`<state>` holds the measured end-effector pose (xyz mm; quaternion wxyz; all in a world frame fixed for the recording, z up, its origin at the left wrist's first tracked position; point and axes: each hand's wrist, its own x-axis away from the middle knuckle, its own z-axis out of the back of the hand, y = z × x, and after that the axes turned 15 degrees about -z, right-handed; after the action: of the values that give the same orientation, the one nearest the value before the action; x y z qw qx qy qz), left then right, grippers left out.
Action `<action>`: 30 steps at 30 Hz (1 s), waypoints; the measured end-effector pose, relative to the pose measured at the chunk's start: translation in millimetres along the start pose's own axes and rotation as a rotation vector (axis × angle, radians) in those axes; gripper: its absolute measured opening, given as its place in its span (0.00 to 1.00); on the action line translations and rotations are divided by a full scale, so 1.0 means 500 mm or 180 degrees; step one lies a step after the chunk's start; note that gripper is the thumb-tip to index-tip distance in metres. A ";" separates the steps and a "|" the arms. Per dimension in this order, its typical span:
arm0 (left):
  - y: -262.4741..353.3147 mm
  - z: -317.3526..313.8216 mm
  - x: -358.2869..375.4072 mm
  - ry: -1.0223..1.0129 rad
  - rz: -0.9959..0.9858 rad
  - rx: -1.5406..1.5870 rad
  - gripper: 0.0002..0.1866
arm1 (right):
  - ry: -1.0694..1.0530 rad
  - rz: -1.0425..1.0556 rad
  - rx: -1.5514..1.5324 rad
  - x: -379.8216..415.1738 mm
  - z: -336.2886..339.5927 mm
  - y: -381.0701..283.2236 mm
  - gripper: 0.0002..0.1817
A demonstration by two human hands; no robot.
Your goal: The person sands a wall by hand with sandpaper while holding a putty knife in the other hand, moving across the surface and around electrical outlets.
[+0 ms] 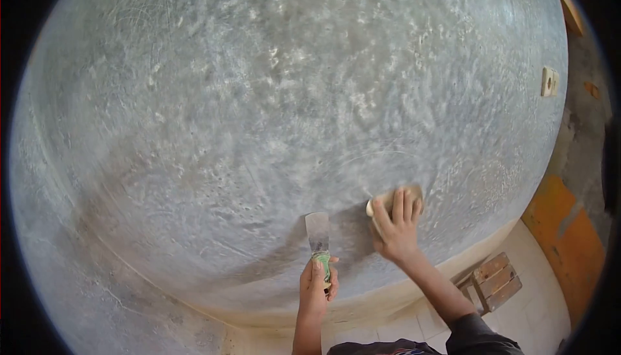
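Note:
My left hand [315, 290] is closed round the green handle of a putty knife [317, 231], its metal blade pointing up in front of the wall. To the right, my right hand [397, 231] presses a beige sanding block [386, 199] flat against the grey wall [278, 122]. Its fingers lie over the block's face, with the thumb toward its left end. The wall surface is mottled, with pale patches, scratches and small pits.
A wooden stool [497, 282] stands on the tiled floor [530, 297] at the lower right. A power socket [549, 82] is set in the wall near its right edge. An orange panel [569, 229] leans beyond the wall's corner.

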<state>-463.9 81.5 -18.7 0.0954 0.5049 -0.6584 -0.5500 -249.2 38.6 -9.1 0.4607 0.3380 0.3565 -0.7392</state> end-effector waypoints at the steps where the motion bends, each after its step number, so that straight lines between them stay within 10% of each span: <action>1: 0.007 0.016 -0.002 -0.0041 0.0033 -0.0025 0.25 | 0.0012 -0.0064 0.0035 -0.028 0.021 -0.019 0.32; 6: 0.024 0.070 -0.011 -0.0352 0.0185 -0.0006 0.25 | 0.1272 -0.0767 -0.0328 -0.203 0.108 -0.087 0.31; 13: 0.032 0.137 -0.009 -0.0578 0.0433 -0.0043 0.24 | 0.0357 -0.1118 -0.0355 0.166 -0.139 -0.154 0.32; 19: 0.039 0.145 -0.009 -0.0600 0.0492 0.0013 0.23 | 0.1179 -0.0902 -0.0251 -0.116 0.050 -0.116 0.31; 26: 0.054 0.171 0.015 -0.0222 0.0374 0.0039 0.22 | -0.0412 0.0098 -0.0189 0.076 -0.051 -0.177 0.41; 30: 0.053 0.166 0.022 -0.0084 0.0387 0.0069 0.22 | 0.0368 0.0147 -0.0075 -0.056 0.015 -0.158 0.41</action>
<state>-540.5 122.0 -33.1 0.1144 0.4577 -0.6950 -0.5426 -313.5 69.9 34.8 0.4602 0.3828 0.3833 -0.7034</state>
